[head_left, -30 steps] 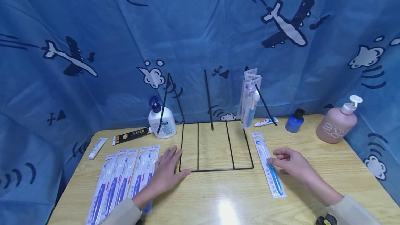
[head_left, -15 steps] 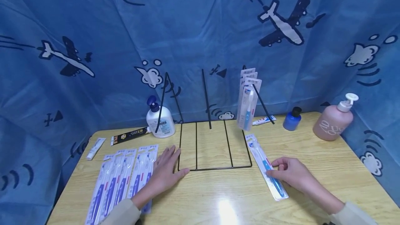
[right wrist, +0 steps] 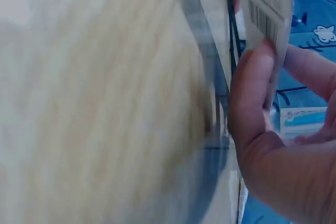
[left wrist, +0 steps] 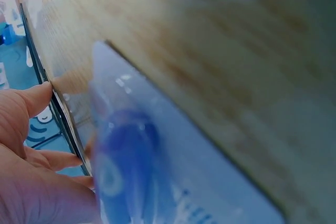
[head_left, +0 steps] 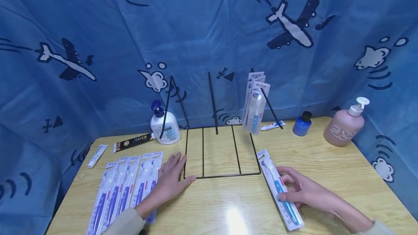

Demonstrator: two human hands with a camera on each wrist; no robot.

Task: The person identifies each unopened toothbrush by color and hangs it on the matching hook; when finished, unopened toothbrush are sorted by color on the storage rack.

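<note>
Currently the right hand (head_left: 305, 191) pinches a packaged toothbrush (head_left: 278, 188), thumb on the near edge, fingers curled over the top of the card. Package lies just right of the black wire rack (head_left: 222, 151), touching or almost touching the rack's front right corner with its top end; its lower end points toward the near table edge. In the right wrist view the thumb (right wrist: 252, 87) presses the back of the card, barcode side visible; this edge looks lifted from the wooden table (head_left: 326, 162), though blur prevents certainty.

Left hand (head_left: 170, 180) rests flat, fingers spread and straight, at the rack's front left corner. Thumb tip touches the rack's front wire. Its palm overlaps the rightmost of a row of packaged toothbrushes (head_left: 124, 188) lying left of the rack. Left wrist view: fingertip (left wrist: 37, 98) against the black wire, blue package beside it, heavily blurred.

On the rack's right upright peg hang several more toothbrush packs (head_left: 254, 104). Behind the rack's left side: white pump bottle (head_left: 164, 126), then a dark toothpaste box (head_left: 132, 142) and a small white tube (head_left: 97, 155) further left. Right of the rack: small tube (head_left: 272, 125), blue bottle (head_left: 302, 124), pink pump bottle (head_left: 346, 124).
</note>
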